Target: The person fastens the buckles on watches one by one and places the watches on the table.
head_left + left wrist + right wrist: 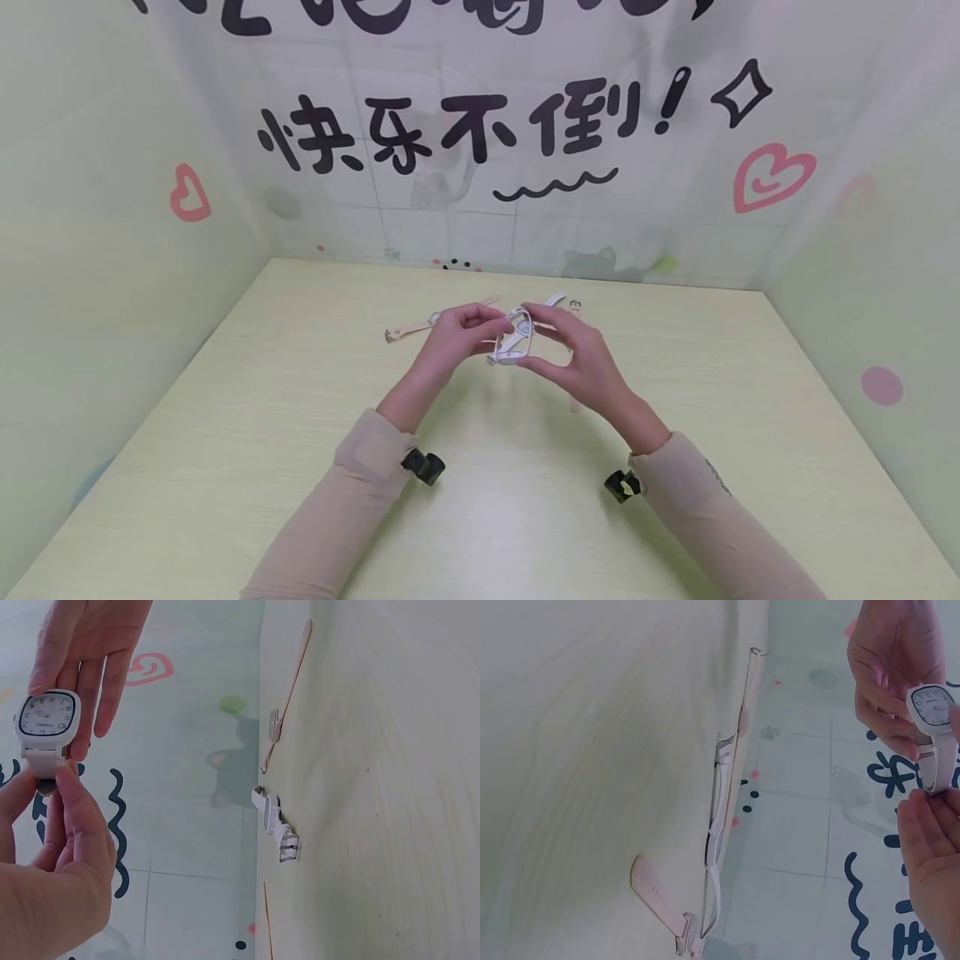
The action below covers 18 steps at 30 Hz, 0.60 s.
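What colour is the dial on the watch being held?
White; the watch's dial shows best in the left wrist view.

Pale wood-grain tabletop (255, 375). Three watches lie on it, toward the far edge: pink-strapped watch (411, 328) at left, stretched out, buckle end outermost; white watch (271, 816) in the middle; second pink-strapped watch (658, 895) at right. Head view partly hides all three.

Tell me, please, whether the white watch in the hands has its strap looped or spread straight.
Looped: in the head view, the strap of the watch curves round into a ring. Whether it's buckled, I cannot tell.
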Each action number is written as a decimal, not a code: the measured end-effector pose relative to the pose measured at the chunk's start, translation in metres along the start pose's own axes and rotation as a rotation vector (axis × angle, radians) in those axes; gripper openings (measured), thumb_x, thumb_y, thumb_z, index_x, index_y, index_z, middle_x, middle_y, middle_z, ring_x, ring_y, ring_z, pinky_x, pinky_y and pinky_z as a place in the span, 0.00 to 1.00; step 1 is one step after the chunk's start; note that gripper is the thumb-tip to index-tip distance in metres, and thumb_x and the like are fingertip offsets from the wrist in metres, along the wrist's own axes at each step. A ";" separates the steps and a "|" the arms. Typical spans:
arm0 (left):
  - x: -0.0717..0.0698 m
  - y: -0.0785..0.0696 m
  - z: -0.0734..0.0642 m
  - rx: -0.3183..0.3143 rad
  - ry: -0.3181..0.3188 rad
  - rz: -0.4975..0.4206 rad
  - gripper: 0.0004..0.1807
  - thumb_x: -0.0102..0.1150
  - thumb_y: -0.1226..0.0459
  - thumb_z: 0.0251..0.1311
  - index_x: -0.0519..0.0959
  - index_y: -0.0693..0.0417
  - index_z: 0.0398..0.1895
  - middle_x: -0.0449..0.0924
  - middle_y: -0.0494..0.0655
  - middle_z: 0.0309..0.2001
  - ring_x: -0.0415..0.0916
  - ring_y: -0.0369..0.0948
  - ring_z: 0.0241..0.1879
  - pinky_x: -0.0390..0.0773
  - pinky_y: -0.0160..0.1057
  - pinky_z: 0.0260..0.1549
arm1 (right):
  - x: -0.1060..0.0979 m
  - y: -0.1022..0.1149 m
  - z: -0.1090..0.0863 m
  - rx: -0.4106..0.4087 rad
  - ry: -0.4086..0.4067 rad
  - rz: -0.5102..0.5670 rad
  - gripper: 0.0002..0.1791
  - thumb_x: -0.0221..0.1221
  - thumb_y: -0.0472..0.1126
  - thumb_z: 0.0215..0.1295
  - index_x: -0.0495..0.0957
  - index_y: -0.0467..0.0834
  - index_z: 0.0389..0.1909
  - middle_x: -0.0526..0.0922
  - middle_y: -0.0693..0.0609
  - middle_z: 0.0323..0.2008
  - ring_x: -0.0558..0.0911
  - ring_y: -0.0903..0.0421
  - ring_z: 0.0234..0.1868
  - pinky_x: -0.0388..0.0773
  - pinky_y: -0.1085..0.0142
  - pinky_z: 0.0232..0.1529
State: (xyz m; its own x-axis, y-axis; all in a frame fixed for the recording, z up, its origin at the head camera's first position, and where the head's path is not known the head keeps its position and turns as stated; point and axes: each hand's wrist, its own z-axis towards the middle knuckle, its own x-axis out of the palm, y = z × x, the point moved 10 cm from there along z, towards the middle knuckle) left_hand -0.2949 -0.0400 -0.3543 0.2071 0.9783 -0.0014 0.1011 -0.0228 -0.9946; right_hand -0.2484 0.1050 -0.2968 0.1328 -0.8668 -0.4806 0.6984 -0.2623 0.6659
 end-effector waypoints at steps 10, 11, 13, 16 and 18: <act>0.004 -0.002 -0.002 -0.011 0.039 0.000 0.15 0.59 0.64 0.69 0.80 0.63 0.55 0.84 0.54 0.51 0.84 0.43 0.47 0.84 0.38 0.52 | -0.005 -0.007 -0.001 0.056 -0.057 0.036 0.35 0.71 0.26 0.52 0.72 0.32 0.64 0.79 0.37 0.60 0.80 0.41 0.60 0.78 0.61 0.60; 0.004 -0.003 -0.002 -0.002 0.050 -0.002 0.16 0.58 0.64 0.69 0.79 0.62 0.56 0.83 0.56 0.54 0.83 0.46 0.50 0.83 0.38 0.53 | -0.006 -0.009 -0.001 0.070 -0.066 0.041 0.35 0.71 0.26 0.52 0.72 0.32 0.64 0.79 0.36 0.60 0.81 0.40 0.60 0.78 0.62 0.60; 0.006 -0.006 -0.004 0.023 0.077 -0.004 0.17 0.57 0.64 0.70 0.78 0.61 0.59 0.81 0.57 0.58 0.81 0.48 0.55 0.82 0.39 0.55 | -0.008 -0.012 -0.002 0.101 -0.084 0.057 0.35 0.70 0.26 0.53 0.72 0.32 0.64 0.79 0.36 0.61 0.80 0.39 0.60 0.78 0.61 0.60; 0.009 -0.011 -0.006 0.080 0.130 0.002 0.19 0.55 0.64 0.71 0.76 0.60 0.63 0.78 0.57 0.62 0.80 0.48 0.57 0.81 0.42 0.57 | -0.012 -0.018 -0.003 0.163 -0.111 0.075 0.34 0.69 0.26 0.55 0.72 0.34 0.65 0.79 0.37 0.61 0.80 0.39 0.60 0.78 0.63 0.60; 0.011 -0.014 -0.009 0.112 0.158 0.024 0.21 0.56 0.63 0.71 0.76 0.57 0.65 0.78 0.55 0.63 0.80 0.46 0.57 0.79 0.43 0.60 | -0.014 -0.021 -0.003 0.201 -0.129 0.096 0.34 0.68 0.27 0.56 0.72 0.34 0.66 0.79 0.37 0.62 0.80 0.39 0.61 0.77 0.64 0.60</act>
State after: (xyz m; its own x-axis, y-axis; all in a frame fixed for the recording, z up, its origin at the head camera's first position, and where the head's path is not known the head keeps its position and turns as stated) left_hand -0.2856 -0.0308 -0.3399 0.3590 0.9332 -0.0182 -0.0128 -0.0146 -0.9998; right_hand -0.2626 0.1240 -0.3057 0.0923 -0.9354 -0.3414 0.5313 -0.2437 0.8114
